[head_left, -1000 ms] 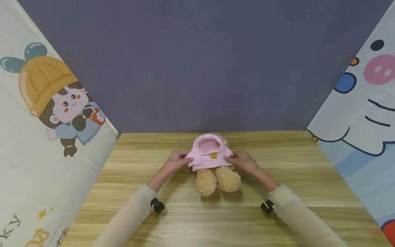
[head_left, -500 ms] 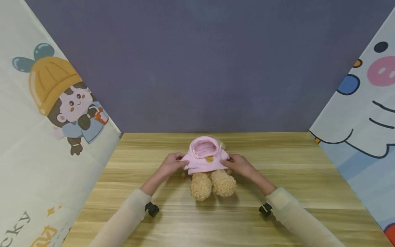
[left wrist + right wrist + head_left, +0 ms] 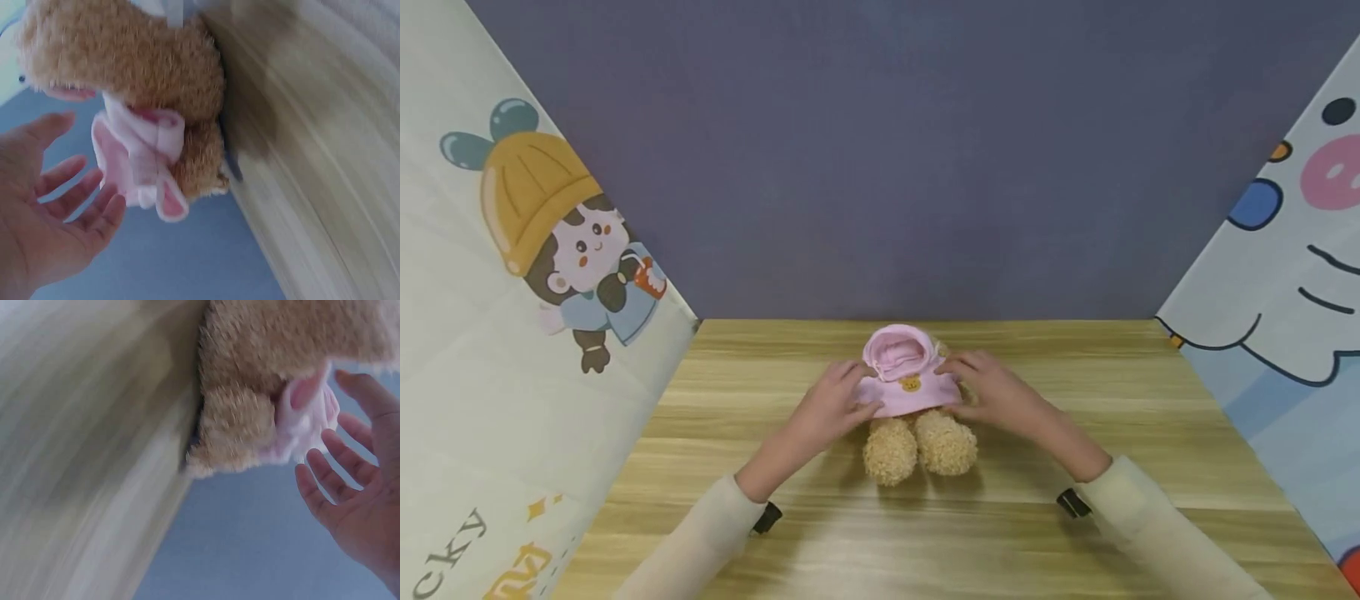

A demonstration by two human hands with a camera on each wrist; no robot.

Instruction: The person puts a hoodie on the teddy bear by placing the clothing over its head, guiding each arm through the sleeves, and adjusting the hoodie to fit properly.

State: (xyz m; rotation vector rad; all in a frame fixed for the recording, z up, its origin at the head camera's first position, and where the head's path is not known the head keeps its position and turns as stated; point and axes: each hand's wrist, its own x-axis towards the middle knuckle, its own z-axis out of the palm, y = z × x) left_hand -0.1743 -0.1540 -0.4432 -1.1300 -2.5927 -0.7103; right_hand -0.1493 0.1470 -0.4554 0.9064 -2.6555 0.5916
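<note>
A curly tan plush toy [image 3: 947, 446] lies on the wooden table, its two rounded legs toward me. Over its body lies a small pink hoodie [image 3: 898, 400] with a bear face on the chest and its hood gaping at the far end. The toy's head is hidden in the head view. At the hoodie's left side is my left hand [image 3: 835, 400], fingers spread and loosely bent. My right hand [image 3: 996, 396] is spread likewise at the right side. Both wrist views show relaxed fingers around nothing, close to the pink cloth [image 3: 140, 150]; fingertip contact is hard to tell.
The wood-grain table [image 3: 880, 533] ends at a dark blue-grey backdrop [image 3: 925, 167]. Cartoon-printed white cloths stand on the left [image 3: 445, 333] and right [image 3: 1225, 317]. A small black wrist camera [image 3: 1073, 502] hangs under the right sleeve.
Both hands have let go of the hoodie's sides, which they pinched earlier, and spread their fingers. The toy has shifted slightly left in view since the first frame.
</note>
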